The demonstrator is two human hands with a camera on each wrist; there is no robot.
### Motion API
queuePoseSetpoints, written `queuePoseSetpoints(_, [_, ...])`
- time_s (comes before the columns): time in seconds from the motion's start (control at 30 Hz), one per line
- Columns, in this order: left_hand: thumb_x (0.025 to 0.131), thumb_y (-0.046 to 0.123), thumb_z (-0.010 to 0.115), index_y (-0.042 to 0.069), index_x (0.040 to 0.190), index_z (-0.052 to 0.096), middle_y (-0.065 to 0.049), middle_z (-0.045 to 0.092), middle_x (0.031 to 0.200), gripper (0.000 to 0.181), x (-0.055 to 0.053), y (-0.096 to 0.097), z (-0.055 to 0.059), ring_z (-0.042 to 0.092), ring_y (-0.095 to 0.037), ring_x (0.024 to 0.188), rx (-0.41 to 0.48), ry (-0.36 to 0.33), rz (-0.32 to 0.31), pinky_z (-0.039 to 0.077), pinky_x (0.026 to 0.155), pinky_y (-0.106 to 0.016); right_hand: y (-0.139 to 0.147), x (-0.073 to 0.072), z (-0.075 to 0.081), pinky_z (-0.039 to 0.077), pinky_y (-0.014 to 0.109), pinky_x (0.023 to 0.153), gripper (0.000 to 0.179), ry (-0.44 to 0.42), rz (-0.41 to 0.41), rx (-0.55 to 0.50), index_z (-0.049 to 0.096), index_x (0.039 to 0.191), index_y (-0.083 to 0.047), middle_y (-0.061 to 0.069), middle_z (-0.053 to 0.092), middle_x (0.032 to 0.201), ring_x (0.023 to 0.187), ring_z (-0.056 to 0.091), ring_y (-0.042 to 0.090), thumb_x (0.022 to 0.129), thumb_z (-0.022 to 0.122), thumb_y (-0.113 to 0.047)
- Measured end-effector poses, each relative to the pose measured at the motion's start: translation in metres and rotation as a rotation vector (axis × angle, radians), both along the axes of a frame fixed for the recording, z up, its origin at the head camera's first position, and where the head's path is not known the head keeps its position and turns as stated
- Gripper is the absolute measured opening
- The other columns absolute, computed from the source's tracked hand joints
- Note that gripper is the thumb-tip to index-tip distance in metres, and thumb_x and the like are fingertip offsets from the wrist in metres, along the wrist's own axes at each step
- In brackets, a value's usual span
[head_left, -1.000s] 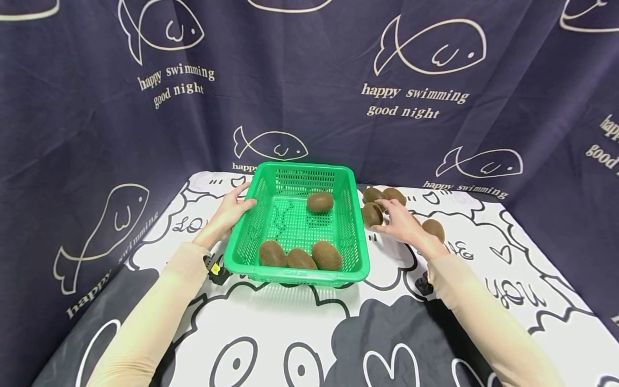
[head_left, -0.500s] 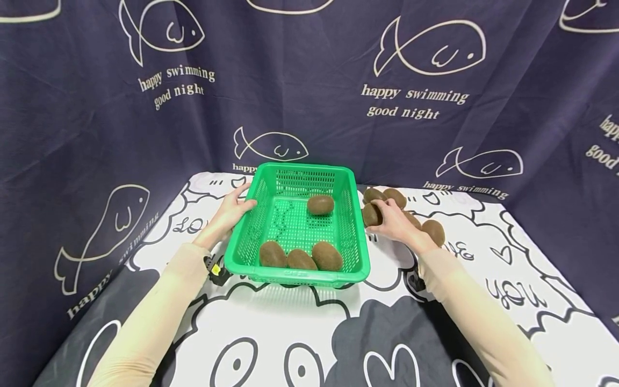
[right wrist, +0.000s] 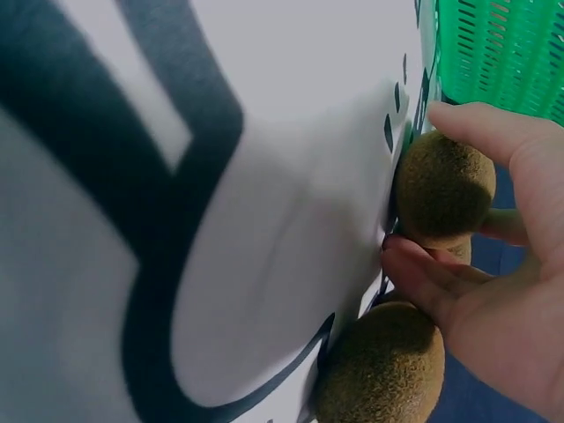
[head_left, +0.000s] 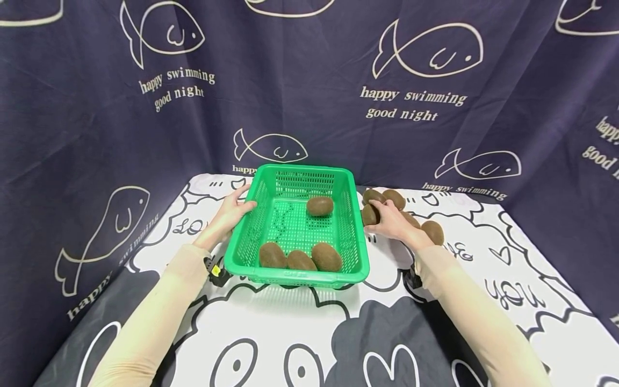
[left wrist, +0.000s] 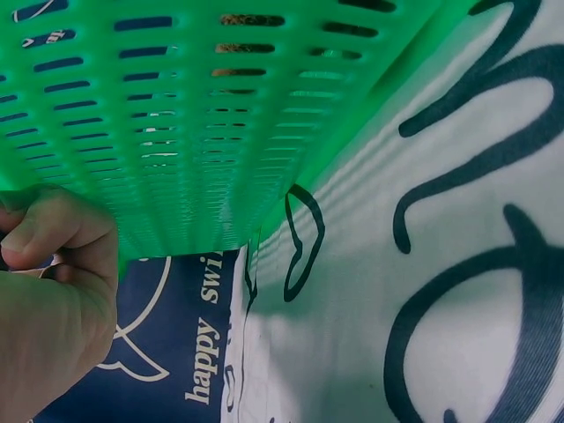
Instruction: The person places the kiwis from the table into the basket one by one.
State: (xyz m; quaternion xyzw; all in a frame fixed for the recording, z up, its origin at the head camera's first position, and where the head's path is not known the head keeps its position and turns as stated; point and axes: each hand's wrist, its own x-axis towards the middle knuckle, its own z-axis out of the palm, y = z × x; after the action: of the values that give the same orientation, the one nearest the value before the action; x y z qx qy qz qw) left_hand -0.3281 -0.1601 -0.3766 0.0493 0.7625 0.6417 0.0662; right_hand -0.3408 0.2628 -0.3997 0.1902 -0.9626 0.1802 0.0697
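Note:
A green perforated plastic basket [head_left: 309, 276] stands on the table, with one kiwi [head_left: 319, 206] near its back and three more by its front wall. My left hand [head_left: 230, 213] grips its left rim, and the left wrist view shows those fingers [left wrist: 66, 231] curled against the slotted wall. Just right of the basket, my right hand [head_left: 393, 222] holds a brown kiwi [head_left: 369, 215] between thumb and fingers. In the right wrist view this kiwi [right wrist: 445, 189] is low by the cloth, partly covered by the hand; whether it touches the cloth I cannot tell.
Several loose kiwis lie around my right hand: one behind it [head_left: 374, 196], another at the back [head_left: 394, 199], one to the right [head_left: 432, 232]. A patterned white and grey cloth [head_left: 290, 312] covers the table. Dark blue fish-print curtain [head_left: 309, 80] hangs behind.
My right hand has moved slightly left, and its fingers have closed round the kiwi beside the basket. The left hand keeps its place on the rim.

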Motion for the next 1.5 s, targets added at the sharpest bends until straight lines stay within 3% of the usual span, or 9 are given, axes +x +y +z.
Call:
queuePoseSetpoints(0.23, [0.095,0.012,0.052,0.021,0.155,0.019,-0.035,0.058,0.123,0.069,0.000,-0.001,0.001,0.071,-0.031,0.088,-0.011,0.004,-0.001,0.063,0.076,-0.042,-0.001,0.001,0.006,0.045,0.058,0.099,0.076,-0.038,-0.029,-0.021,0.046,0.132,0.008,0.032,0.057,0.122,0.112,0.046,0.044,0.072,0.081,-0.020])
queuePoseSetpoints(0.47, [0.095,0.012,0.052,0.021,0.155,0.019,-0.036,0.057,0.124,0.069,0.000,0.000,0.001,0.071,-0.028,0.086,-0.001,0.002,-0.008,0.063,0.078,-0.044,0.000,0.003,0.006,0.046,0.056,0.098,0.074,-0.044,-0.044,-0.037,0.047,0.125,0.009,0.031,0.054,0.117,0.111,0.048,0.041,0.068,0.084,-0.021])
queuePoseSetpoints(0.73, [0.095,0.011,0.052,0.021,0.155,0.018,-0.036,0.056,0.125,0.069,-0.001,-0.001,0.001,0.071,-0.029,0.087,0.017,-0.004,-0.014,0.062,0.080,-0.046,0.003,0.006,0.008,0.051,0.054,0.090,0.071,0.028,-0.003,-0.050,0.052,0.118,0.009,0.026,0.061,0.109,0.101,0.058,0.041,0.064,0.087,-0.020])
queuePoseSetpoints(1.0, [0.095,0.012,0.052,0.019,0.156,0.018,-0.036,0.057,0.124,0.070,0.000,0.000,0.000,0.071,-0.024,0.082,0.011,-0.003,-0.010,0.064,0.075,-0.041,0.011,0.014,0.013,0.048,0.054,0.096,0.077,0.053,-0.032,-0.094,0.051,0.124,0.006,0.024,0.058,0.118,0.108,0.055,0.039,0.063,0.088,-0.022])
queuePoseSetpoints(1.5, [0.095,0.013,0.052,0.021,0.155,0.018,-0.036,0.058,0.122,0.069,0.002,0.000,0.001,0.072,-0.021,0.078,-0.005,-0.003,-0.005,0.064,0.073,-0.040,0.014,0.028,0.032,0.048,0.051,0.085,0.072,0.220,0.033,-0.160,0.051,0.122,0.005,0.023,0.056,0.114,0.102,0.052,0.036,0.062,0.087,-0.017])
